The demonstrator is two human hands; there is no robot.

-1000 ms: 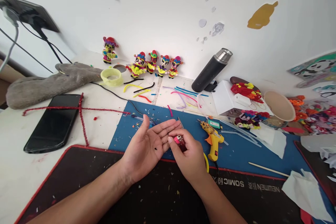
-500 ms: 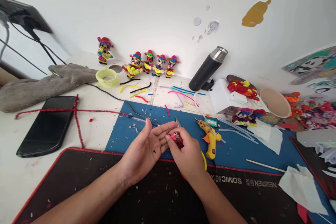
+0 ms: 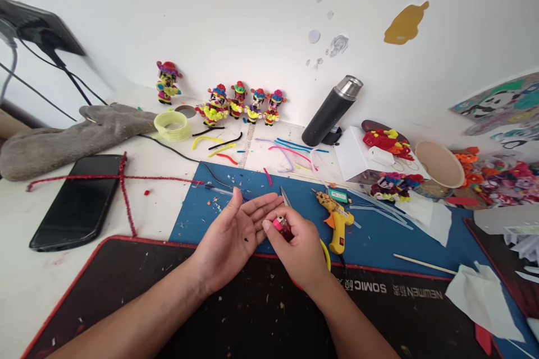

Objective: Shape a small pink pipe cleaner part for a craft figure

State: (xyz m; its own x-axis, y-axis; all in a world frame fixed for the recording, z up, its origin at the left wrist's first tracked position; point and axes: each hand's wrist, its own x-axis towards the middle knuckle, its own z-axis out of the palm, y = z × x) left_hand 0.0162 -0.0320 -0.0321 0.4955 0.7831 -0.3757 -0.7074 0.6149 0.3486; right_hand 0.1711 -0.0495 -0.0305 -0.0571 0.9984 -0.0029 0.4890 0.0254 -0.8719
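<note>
Palm up and fingers spread, my left hand (image 3: 231,238) is held over the mats. A tiny black speck (image 3: 246,239) lies on its palm. My right hand (image 3: 297,247) is closed around a small red lighter (image 3: 279,223) with a pink top, close beside the left fingers. The right fingers hide most of the lighter, and no flame shows. Under the right hand lie scissors, their blade tip (image 3: 285,197) and yellow handle (image 3: 327,256) showing. To the right of the hands rests a yellow hot glue gun (image 3: 338,224).
Several pipe-cleaner figures (image 3: 217,105) stand along the wall. Cut pipe cleaners (image 3: 290,151), a tape roll (image 3: 172,125) and a black thermos (image 3: 332,111) are behind the hands. At left, a red pipe-cleaner cross (image 3: 122,177) lies partly over a phone (image 3: 78,207).
My right hand with the lighter has tilted slightly, and the lighter's top shows a little more. The left hand stays nearly in place. The view has shifted slightly.
</note>
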